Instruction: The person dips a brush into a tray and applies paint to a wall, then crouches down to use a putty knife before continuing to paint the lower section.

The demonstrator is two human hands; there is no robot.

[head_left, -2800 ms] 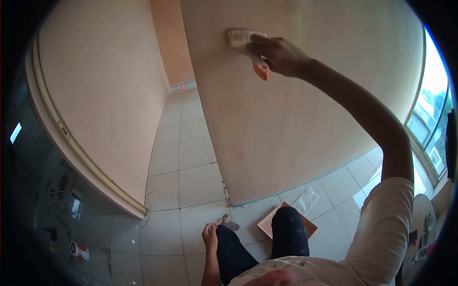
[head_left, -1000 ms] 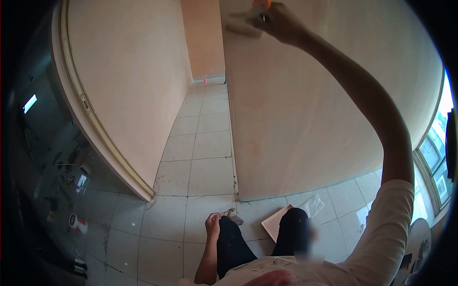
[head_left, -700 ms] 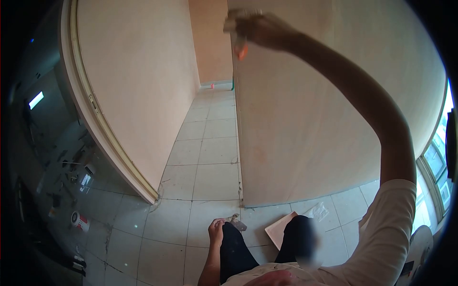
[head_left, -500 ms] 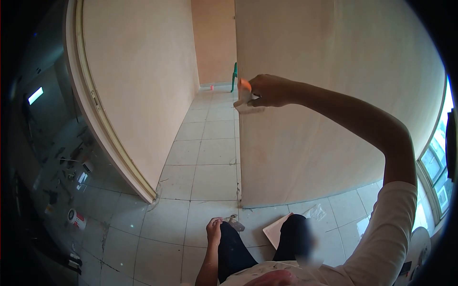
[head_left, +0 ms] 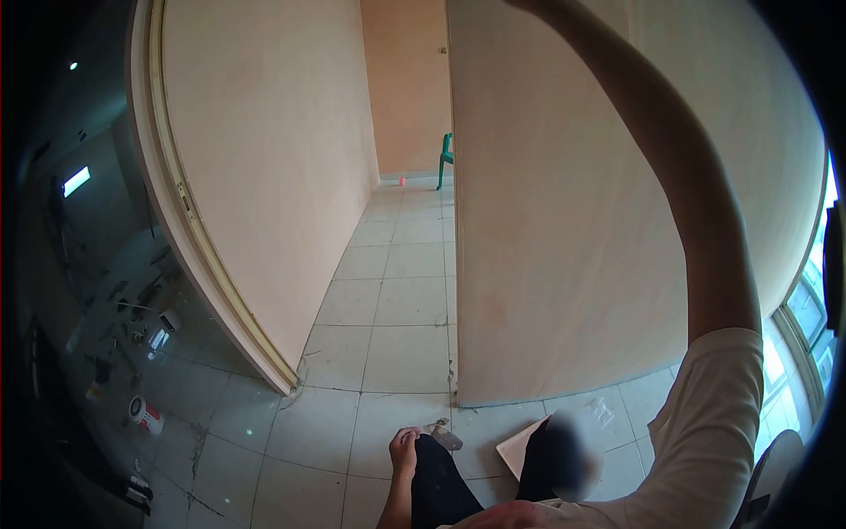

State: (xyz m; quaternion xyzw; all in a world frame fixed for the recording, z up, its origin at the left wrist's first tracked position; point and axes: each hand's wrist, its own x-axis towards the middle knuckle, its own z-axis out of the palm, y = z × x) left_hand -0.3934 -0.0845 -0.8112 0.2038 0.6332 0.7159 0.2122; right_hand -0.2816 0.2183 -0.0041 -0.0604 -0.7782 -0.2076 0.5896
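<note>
My left hand (head_left: 404, 448) is low in the view beside my left knee, its fingers closed. A flat grey blade-like tool (head_left: 446, 435) juts out past these fingers, partly hidden by the knee. My right arm reaches up across the beige wall (head_left: 564, 220). Only the edge of my right hand (head_left: 522, 3) shows at the top of the view; its fingers and anything in them are cut off.
A pale tray (head_left: 518, 448) lies on the tiled floor by my right knee, near clear plastic (head_left: 601, 411). To the left are a door frame (head_left: 210, 264) and a white-and-red bucket (head_left: 145, 415). A green chair (head_left: 447, 160) stands down the passage.
My right hand has moved up from the wall's left edge, taking the orange-handled tool out of view. My left hand keeps its place by the knee. The view has tilted slightly.
</note>
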